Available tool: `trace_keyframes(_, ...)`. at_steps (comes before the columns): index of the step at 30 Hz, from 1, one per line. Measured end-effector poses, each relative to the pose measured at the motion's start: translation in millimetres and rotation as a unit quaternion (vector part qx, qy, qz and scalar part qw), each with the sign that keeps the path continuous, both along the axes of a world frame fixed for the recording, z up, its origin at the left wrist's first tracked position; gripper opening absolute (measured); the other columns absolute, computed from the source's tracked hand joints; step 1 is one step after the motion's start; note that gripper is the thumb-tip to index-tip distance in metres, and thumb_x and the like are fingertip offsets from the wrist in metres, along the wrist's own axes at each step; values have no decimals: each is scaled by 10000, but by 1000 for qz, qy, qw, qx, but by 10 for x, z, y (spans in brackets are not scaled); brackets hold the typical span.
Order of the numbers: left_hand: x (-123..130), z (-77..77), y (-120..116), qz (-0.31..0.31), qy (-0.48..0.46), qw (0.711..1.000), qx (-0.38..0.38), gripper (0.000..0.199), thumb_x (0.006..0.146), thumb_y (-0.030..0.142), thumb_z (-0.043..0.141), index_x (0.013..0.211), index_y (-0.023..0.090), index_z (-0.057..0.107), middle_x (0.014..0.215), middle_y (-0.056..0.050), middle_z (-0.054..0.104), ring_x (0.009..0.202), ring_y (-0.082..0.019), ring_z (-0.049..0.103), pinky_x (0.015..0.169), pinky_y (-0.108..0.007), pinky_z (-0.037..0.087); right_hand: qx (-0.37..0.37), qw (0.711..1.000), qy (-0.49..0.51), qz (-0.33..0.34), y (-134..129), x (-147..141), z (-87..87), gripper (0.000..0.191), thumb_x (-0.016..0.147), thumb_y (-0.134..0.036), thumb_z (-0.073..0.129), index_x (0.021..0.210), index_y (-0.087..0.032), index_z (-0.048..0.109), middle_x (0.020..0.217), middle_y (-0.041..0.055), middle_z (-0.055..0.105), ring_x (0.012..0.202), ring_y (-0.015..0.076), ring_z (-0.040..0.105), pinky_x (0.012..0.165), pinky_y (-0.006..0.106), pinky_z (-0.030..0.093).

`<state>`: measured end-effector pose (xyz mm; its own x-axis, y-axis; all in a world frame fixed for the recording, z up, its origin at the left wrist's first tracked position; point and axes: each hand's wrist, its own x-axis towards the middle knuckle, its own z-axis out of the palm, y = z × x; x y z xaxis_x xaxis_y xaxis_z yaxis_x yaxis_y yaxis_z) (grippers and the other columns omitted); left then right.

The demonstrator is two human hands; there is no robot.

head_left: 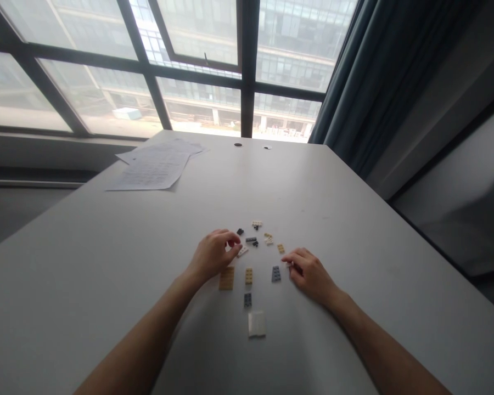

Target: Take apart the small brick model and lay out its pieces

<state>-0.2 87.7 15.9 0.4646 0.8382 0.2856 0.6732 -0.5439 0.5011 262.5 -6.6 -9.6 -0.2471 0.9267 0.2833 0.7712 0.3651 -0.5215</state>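
My left hand (218, 250) is at the left of the loose building bricks, with a gap between its thumb and curled fingers. Its fingertips are beside a white studded plate (242, 251) lying on the table. Under its wrist edge lies a tan plate (226, 278). My right hand (308, 272) rests on the right, fingers bent around a small white brick (288, 265) that shows at its fingertips. Left of that hand is a grey plate (275, 274), with a small tan plate (280, 248) just beyond. Between both hands sits a tan brick (248, 275).
Nearer me are a dark grey brick (247, 299) and a flat white piece (256, 324). Farther off lie a dark grey bar (251, 240), black pieces (240, 231) and a white plate (257, 223). Printed papers (152, 167) cover the far left of the white table (333, 208).
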Motion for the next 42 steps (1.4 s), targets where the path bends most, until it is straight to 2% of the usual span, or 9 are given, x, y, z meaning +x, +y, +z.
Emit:
trace_keyframes(3, 16, -2, -28, 2, 70, 997, -15, 201, 787, 405, 600, 789, 218, 671, 785, -19, 643, 739, -181, 587, 664, -285, 430, 6, 1000, 18, 4, -1, -9, -13, 311, 788, -17, 483, 990, -178, 656, 941, 61, 642, 922, 196, 551, 851, 346, 460)
trace_keyframes(7, 52, -2, -54, 24, 128, 991, -21, 165, 774, 359, 603, 817, 221, 681, 849, -38, 643, 832, -209, 591, 714, -299, 434, 8, 999, 32, 3, 0, -19, -29, 320, 784, -16, 480, 981, -196, 657, 954, 57, 649, 934, 198, 555, 858, 344, 458)
trace_keyframes(11, 62, -23, -50, 34, 128, 991, -29, 170, 817, 338, 559, 810, 237, 696, 896, -41, 651, 861, -218, 594, 740, -309, 436, 7, 999, 45, -12, 2, -33, -19, 314, 778, -38, 492, 995, -202, 650, 983, 60, 641, 957, 204, 555, 874, 352, 454)
trace_keyframes(14, 59, -50, -42, 34, 110, 992, -42, 156, 820, 306, 555, 804, 238, 694, 900, -39, 653, 837, -213, 600, 725, -304, 434, -3, 996, 63, -58, 21, -67, 23, 273, 781, -84, 526, 997, -200, 646, 992, 61, 635, 944, 209, 556, 848, 350, 461)
trace_keyframes(18, 60, -66, -38, 33, 64, 995, -67, 113, 796, 273, 585, 789, 220, 684, 890, -42, 646, 800, -202, 601, 717, -295, 427, -26, 991, 74, -106, 83, -131, 82, 201, 791, -139, 560, 958, -199, 654, 982, 52, 643, 847, 192, 565, 793, 334, 467)
trace_keyframes(28, 19, -90, 10, 46, -46, 990, -122, 93, 733, 282, 624, 682, 214, 661, 692, -11, 651, 639, -176, 567, 637, -275, 393, -23, 993, 7, -115, 446, -300, 199, 198, 800, -174, 610, 988, -164, 672, 987, 69, 653, 864, 185, 585, 823, 309, 444)
trace_keyframes(30, -8, -118, 50, 60, -86, 985, -140, 133, 734, 326, 616, 719, 208, 673, 667, -9, 645, 615, -171, 560, 613, -271, 393, -30, 992, -9, -119, 592, -328, 218, 225, 824, -191, 594, 1034, -166, 669, 1019, 71, 652, 895, 180, 589, 841, 295, 440)
trace_keyframes(36, -95, -185, 168, 80, -219, 955, -181, 408, 730, 415, 584, 1035, 161, 679, 716, -13, 650, 646, -161, 566, 636, -265, 424, -54, 992, -42, -106, 1088, -445, 175, 328, 841, -165, 557, 1157, -174, 645, 1127, 73, 638, 997, 178, 588, 918, 271, 411)
trace_keyframes(42, -146, -290, 209, 99, -298, 926, -210, 316, 713, 420, 620, 861, 144, 668, 731, -28, 656, 650, -156, 566, 627, -258, 417, -60, 992, -72, -87, 1294, -608, 91, 250, 886, -170, 498, 994, -209, 720, 1084, 80, 644, 1005, 197, 574, 903, 285, 401)
